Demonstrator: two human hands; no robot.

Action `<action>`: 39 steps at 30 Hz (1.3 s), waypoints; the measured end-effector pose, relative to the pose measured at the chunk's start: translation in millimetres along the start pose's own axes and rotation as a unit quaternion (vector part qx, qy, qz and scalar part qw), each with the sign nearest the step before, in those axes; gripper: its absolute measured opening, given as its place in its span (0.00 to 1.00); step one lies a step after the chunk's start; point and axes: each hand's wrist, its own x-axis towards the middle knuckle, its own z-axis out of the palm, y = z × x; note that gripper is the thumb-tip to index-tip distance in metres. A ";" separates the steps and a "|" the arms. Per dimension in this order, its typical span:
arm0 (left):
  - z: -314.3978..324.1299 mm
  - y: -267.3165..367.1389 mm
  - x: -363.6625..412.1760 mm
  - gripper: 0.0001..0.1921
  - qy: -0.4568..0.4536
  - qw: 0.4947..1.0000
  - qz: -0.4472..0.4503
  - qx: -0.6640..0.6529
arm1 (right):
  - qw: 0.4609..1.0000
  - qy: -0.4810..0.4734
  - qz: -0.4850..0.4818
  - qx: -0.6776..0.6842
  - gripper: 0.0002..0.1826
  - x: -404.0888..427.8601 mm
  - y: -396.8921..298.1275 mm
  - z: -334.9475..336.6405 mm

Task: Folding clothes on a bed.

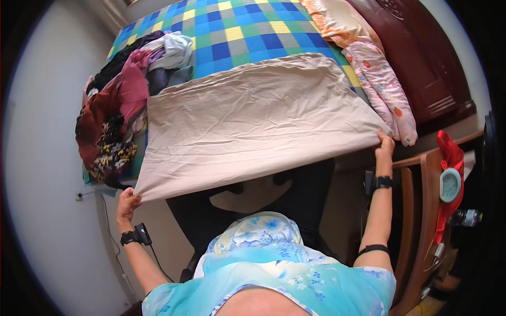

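Observation:
A large beige cloth (245, 130), folded in layers and creased, spreads over the near edge of a bed with a checked blue, green and yellow sheet (253, 37). My left hand (128, 203) grips its near left corner, and my right hand (384, 146) pinches its near right corner. The near edge is stretched taut between the two hands, off the bed. Both hands are far apart, the right one close to the end of a rolled pink printed quilt or cloth (395, 102).
A heap of mixed clothes (134, 75) lies on the bed's left side. A dark red wooden headboard (427, 71) stands at the right. Below it, a wooden bedside cabinet (429, 189) carries a small round clock (450, 185) on red fabric, with a plastic bottle (468, 217) nearby.

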 end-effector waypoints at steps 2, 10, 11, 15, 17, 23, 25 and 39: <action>-9.8 -5.9 -9.9 0.13 -0.039 0.999 -0.005 0.000 | 1.000 -0.022 0.011 0.016 0.21 -2.8 -0.5 -30.9; -14.8 -58.5 -26.4 0.11 -0.091 0.962 -0.181 0.184 | 0.976 -0.027 0.086 -0.198 0.08 -37.8 35.3 -117.7; -6.5 -58.1 -17.9 0.09 -0.072 0.935 -0.218 0.269 | 0.953 0.005 0.059 -0.297 0.07 -19.7 38.9 -126.3; -10.1 -47.8 39.9 0.06 0.113 0.937 0.045 0.326 | 0.746 0.055 -0.258 -0.612 0.13 -31.5 6.0 -58.5; 18.4 -5.4 81.7 0.05 0.135 0.955 0.108 0.242 | 0.764 0.016 -0.275 -0.584 0.12 -18.0 -3.6 -30.2; 49.9 47.9 182.1 0.17 0.174 0.941 0.182 0.225 | 0.812 -0.125 -0.279 -0.497 0.16 29.1 40.1 117.5; 55.7 55.2 206.5 0.22 0.207 0.863 0.288 0.360 | 0.771 -0.112 -0.289 -0.556 0.17 29.9 36.9 157.3; 90.8 87.9 268.3 0.07 0.160 0.855 0.273 0.411 | 0.722 0.002 -0.237 -0.650 0.22 130.2 47.7 232.3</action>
